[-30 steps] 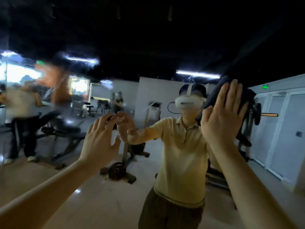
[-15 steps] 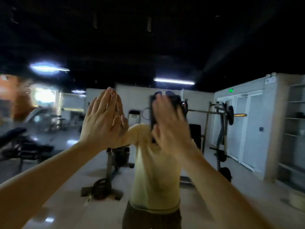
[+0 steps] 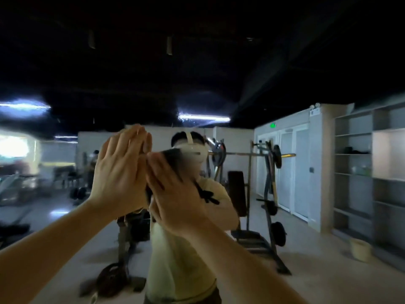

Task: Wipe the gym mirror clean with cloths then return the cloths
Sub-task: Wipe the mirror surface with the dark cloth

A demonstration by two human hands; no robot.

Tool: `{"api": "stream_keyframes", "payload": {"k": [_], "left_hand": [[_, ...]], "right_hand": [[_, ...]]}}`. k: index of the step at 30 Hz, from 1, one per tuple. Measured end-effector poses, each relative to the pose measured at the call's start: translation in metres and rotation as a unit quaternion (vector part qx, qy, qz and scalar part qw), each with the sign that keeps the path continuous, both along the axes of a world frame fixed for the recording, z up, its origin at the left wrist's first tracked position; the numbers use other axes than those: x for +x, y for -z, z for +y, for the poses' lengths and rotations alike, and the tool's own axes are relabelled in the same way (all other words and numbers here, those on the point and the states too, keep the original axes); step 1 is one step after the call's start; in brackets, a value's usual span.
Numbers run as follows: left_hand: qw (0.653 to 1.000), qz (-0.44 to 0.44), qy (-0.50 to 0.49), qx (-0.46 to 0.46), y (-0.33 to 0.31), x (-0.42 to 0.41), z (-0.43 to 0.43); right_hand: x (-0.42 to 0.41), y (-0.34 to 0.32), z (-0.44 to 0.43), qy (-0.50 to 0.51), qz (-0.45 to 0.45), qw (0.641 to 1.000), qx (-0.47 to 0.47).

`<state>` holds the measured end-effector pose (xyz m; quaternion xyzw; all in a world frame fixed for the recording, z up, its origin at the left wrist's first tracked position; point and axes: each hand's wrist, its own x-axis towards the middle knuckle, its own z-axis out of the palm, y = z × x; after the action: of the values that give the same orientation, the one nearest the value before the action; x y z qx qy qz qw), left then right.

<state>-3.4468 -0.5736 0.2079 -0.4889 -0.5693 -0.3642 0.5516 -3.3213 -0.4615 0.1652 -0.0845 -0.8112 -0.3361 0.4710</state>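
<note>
The gym mirror [image 3: 285, 62] fills the head view and reflects me in a yellow shirt and a white headset. My left hand [image 3: 120, 170] lies flat on the glass, fingers straight and together, pointing up. Just to its right, my right hand [image 3: 175, 194] is blurred by motion and presses a dark cloth [image 3: 175, 160] flat against the mirror with straight fingers. A dark end of the cloth hangs out below the right side of that hand. Only one cloth shows. The two hands nearly touch.
Everything behind me appears as a reflection: a barbell rack [image 3: 267, 172] with weight plates, open shelves [image 3: 361, 163] at the right, a pale bucket [image 3: 359, 249] on the floor, white doors and benches at the left. The ceiling is dark with strip lights.
My right hand has swept the cloth leftward and slightly down across the glass until it sits beside my left hand. The view has turned right; the left hand stays flat on the mirror.
</note>
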Motion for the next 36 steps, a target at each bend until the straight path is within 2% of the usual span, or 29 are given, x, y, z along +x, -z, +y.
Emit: {"api": "stream_keyframes", "payload": {"k": [1, 2, 3, 5, 7, 9, 11, 12, 15, 18, 20, 22, 24, 26, 28, 31, 33, 34, 36], "left_hand": [[1.000, -0.007, -0.005, -0.002, -0.002, 0.000, 0.003], [1.000, -0.010, -0.020, -0.007, -0.003, -0.001, 0.008], [0.999, -0.011, -0.040, -0.013, -0.004, -0.002, 0.012], [0.997, -0.009, -0.071, -0.024, -0.004, -0.004, 0.020], [0.996, -0.006, -0.082, -0.020, -0.002, -0.006, 0.027], [0.996, -0.006, -0.086, -0.020, 0.000, -0.008, 0.031], [0.996, -0.006, -0.086, -0.027, 0.001, -0.008, 0.031], [0.996, -0.002, -0.086, -0.030, 0.000, -0.008, 0.030], [0.999, 0.014, -0.039, -0.036, -0.004, -0.009, 0.021], [0.999, -0.021, 0.046, 0.008, -0.007, -0.015, 0.005], [0.996, -0.049, 0.052, 0.051, -0.007, -0.018, -0.002], [0.997, -0.046, 0.018, 0.053, -0.009, -0.021, -0.003], [0.999, -0.042, -0.023, 0.025, -0.009, -0.023, 0.002], [0.997, -0.048, -0.055, 0.006, -0.007, -0.022, 0.011], [0.996, -0.046, -0.077, 0.010, -0.005, -0.023, 0.021], [0.996, -0.036, -0.082, 0.016, -0.006, -0.026, 0.026], [0.996, -0.028, -0.087, 0.007, -0.006, -0.029, 0.022], [0.996, -0.023, -0.090, 0.000, -0.006, -0.030, 0.020], [0.996, -0.012, -0.088, -0.023, -0.006, -0.030, 0.012]], "right_hand": [[0.008, -0.001, 0.008, 0.016, -0.048, 0.998, 0.044], [0.023, -0.010, 0.019, 0.033, -0.053, 0.996, 0.058], [0.041, -0.022, 0.033, 0.051, -0.021, 0.998, 0.038], [0.086, -0.051, 0.067, 0.103, 0.103, 0.989, -0.039], [0.131, -0.082, 0.098, 0.159, 0.229, 0.951, -0.135], [0.151, -0.105, 0.112, 0.156, 0.328, 0.904, -0.227], [0.134, -0.116, 0.100, 0.139, 0.374, 0.880, -0.257], [0.115, -0.116, 0.087, 0.132, 0.376, 0.884, -0.244], [0.046, -0.101, 0.044, 0.082, 0.297, 0.940, -0.145], [-0.012, -0.073, 0.003, 0.021, 0.096, 0.995, -0.028], [-0.017, -0.060, -0.003, 0.039, -0.042, 0.996, 0.071], [0.005, -0.063, 0.013, 0.047, -0.066, 0.992, 0.096], [0.044, -0.074, 0.043, 0.070, 0.013, 0.997, 0.034], [0.091, -0.084, 0.078, 0.117, 0.120, 0.985, -0.034], [0.133, -0.089, 0.103, 0.142, 0.227, 0.954, -0.132], [0.149, -0.097, 0.111, 0.132, 0.367, 0.883, -0.263], [0.126, -0.104, 0.094, 0.126, 0.404, 0.856, -0.298], [0.109, -0.107, 0.081, 0.124, 0.400, 0.860, -0.293], [0.067, -0.109, 0.054, 0.118, 0.359, 0.895, -0.235]]}}
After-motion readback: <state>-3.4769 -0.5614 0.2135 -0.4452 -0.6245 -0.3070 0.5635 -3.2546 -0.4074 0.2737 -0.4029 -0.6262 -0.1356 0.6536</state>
